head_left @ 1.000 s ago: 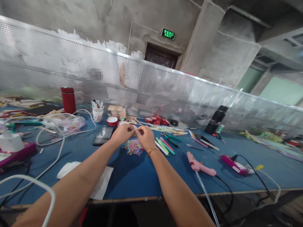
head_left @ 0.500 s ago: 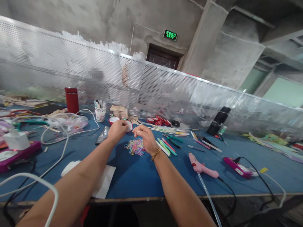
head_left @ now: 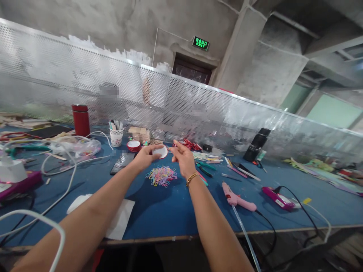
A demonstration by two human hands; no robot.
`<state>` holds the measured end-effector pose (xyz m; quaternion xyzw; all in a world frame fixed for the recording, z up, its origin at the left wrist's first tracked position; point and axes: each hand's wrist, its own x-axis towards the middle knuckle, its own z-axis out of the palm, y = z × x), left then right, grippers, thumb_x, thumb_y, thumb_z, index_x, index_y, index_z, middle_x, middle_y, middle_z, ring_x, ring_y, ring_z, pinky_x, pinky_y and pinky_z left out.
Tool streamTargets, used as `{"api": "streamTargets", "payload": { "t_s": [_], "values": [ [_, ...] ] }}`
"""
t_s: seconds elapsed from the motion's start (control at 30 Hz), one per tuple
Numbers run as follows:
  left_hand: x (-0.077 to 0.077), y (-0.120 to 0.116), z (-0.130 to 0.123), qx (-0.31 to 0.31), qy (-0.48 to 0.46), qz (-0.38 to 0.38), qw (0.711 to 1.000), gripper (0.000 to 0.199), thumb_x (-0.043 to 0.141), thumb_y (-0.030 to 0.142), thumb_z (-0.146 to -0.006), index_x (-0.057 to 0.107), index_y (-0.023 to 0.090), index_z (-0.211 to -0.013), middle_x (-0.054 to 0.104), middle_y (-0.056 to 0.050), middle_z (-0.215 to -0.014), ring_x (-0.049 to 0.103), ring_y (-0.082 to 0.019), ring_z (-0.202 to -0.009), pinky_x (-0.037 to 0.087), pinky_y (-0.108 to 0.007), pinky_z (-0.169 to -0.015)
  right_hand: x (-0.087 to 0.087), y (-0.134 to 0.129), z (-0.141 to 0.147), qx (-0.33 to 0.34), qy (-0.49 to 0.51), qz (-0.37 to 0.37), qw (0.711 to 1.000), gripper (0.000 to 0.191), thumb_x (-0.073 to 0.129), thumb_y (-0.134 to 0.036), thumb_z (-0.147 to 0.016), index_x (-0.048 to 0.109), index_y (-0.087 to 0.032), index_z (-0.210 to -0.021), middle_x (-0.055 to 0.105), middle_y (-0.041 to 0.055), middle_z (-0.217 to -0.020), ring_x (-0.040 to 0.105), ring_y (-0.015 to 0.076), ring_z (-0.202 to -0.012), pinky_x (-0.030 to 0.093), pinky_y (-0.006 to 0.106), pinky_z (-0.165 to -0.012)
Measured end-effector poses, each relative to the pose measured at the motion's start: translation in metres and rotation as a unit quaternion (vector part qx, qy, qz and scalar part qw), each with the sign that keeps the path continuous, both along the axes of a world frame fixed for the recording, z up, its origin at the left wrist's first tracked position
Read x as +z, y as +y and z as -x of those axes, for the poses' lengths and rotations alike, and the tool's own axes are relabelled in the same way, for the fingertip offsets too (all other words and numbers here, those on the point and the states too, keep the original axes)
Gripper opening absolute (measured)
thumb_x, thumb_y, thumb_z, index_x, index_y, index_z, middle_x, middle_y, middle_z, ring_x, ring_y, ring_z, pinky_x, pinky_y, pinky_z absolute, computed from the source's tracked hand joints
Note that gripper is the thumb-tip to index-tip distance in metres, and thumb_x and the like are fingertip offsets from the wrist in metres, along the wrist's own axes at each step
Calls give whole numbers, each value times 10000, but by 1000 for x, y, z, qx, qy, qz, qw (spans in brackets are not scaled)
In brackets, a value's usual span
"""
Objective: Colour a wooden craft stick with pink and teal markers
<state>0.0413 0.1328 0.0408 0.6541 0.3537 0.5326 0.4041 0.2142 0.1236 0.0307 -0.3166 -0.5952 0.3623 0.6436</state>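
Holding a round white disc (head_left: 160, 152) with a red edge in the left hand (head_left: 146, 156), gripped between thumb and fingers just above a blue table (head_left: 159, 215). Reaching close to the disc's right side with the right hand (head_left: 182, 154), finger and thumb close together; too small to tell whether anything is pinched there. Wearing a gold bracelet (head_left: 192, 178) on the right wrist. Directly below the disc, on the table, in a loose heap: small pastel loops (head_left: 161, 176). Behind the left hand, near a red-sided round container (head_left: 133, 146): a patterned cup (head_left: 116, 137) of pens and a red bottle (head_left: 81, 121). Beside the left forearm, lying flat: a dark phone (head_left: 121, 163) and white paper (head_left: 121, 220). To the right, well apart from the disc: green-handled pliers (head_left: 206, 168), a pink glue gun (head_left: 238, 199) and a tilted black bottle (head_left: 256, 145). Along the back, a perforated metal screen (head_left: 187, 98).
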Motion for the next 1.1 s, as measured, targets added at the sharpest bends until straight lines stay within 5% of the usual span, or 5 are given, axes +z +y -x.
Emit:
{"api": "streamTargets", "payload": {
  "t_s": [0.13,0.3,0.5,0.67,1.1],
  "values": [
    [3,-5,0,3,-36,29,999,461,666,152,-653,687,207,-1110,663,-79,-1201,639,-143,-872,532,-257,-722,-2,1,-3,-36,-78,-53,995,711,814,-414,-646,568,-250,-1293,647,79,-1178,685,168,-848,567,350,-824],
    [2,-3,2,12,-70,25,997,477,728,156,-601,598,199,-1058,657,-30,-1013,624,-125,-777,555,-271,-677,-8,0,4,-50,-190,-138,971,788,829,-439,-652,498,-242,-1339,544,121,-1370,582,252,-1199,434,438,-1056],
    [-2,5,3,87,-66,39,993,540,802,164,-572,452,207,-981,626,4,-869,636,-150,-708,574,-311,-588,-10,-3,5,-126,-288,-157,936,854,827,-430,-664,426,-249,-1396,548,118,-1365,558,258,-1225,385,442,-1077],
    [0,2,1,60,-65,55,995,540,730,140,-653,493,201,-1134,636,-8,-870,645,-155,-693,569,-307,-574,-9,-4,6,-141,-323,-155,923,877,846,-435,-628,430,-258,-1380,548,109,-1372,554,266,-1226,377,444,-1063],
    [-1,3,1,76,-102,114,985,316,754,355,-655,529,177,-787,595,38,-627,571,-112,-568,526,-266,-568,-5,-10,7,-159,-376,-149,901,683,766,-427,-716,468,-219,-1295,591,119,-1308,546,276,-1208,325,463,-1050]
  ]
}}
